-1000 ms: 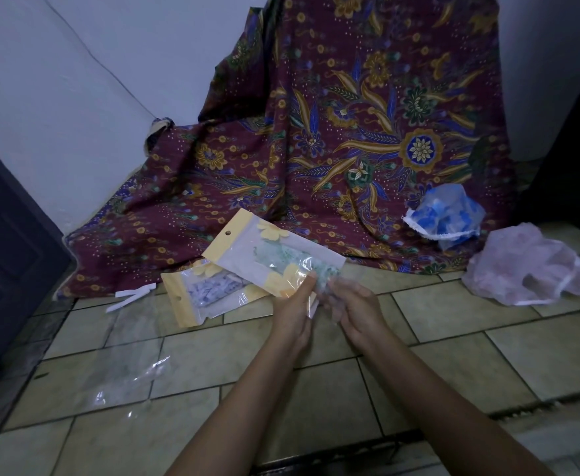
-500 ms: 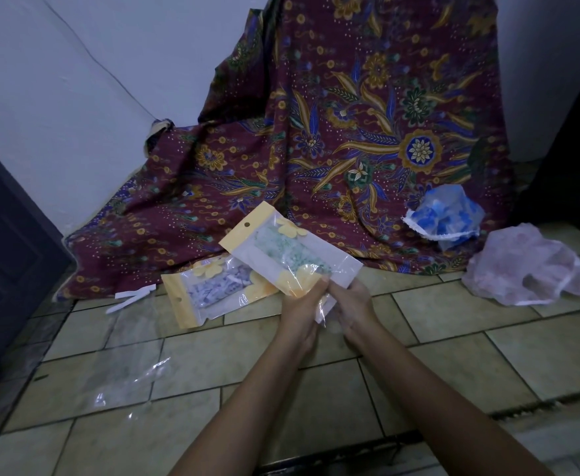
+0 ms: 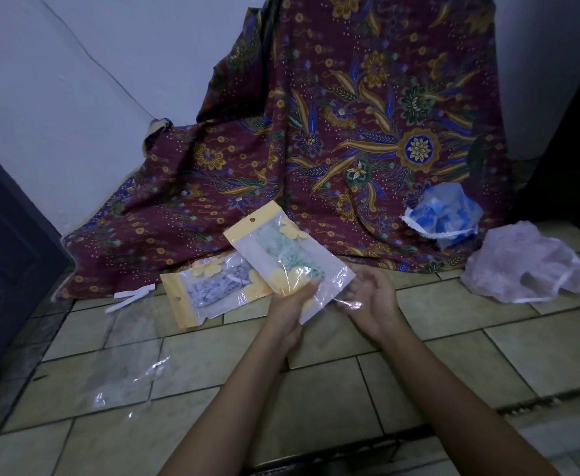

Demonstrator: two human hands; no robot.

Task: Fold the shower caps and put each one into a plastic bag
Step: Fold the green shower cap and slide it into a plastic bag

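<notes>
Left hand [image 3: 290, 304]: grasping near end of bag [image 3: 311, 283].
Right hand [image 3: 372, 300]: released, just right of bag.
Cap [image 3: 281, 245]: green, inside bag.

Left hand [image 3: 290, 304] curled, right hand [image 3: 372, 298] relaxed

A yellow-edged plastic bag [image 3: 302, 286] holds a folded green shower cap [image 3: 281, 250], tilted above the tiles [image 3: 316, 389]. A second filled bag [image 3: 209, 293] lies beside it. A crumpled blue cap [image 3: 443, 214] and a pink cap [image 3: 522, 266] sit far right.

Left grip [image 3: 290, 304] pinching filled plastic bag [image 3: 257, 255] (green shower cap [image 3: 287, 247] inside), right grip [image 3: 372, 298] relaxed beside it
</notes>
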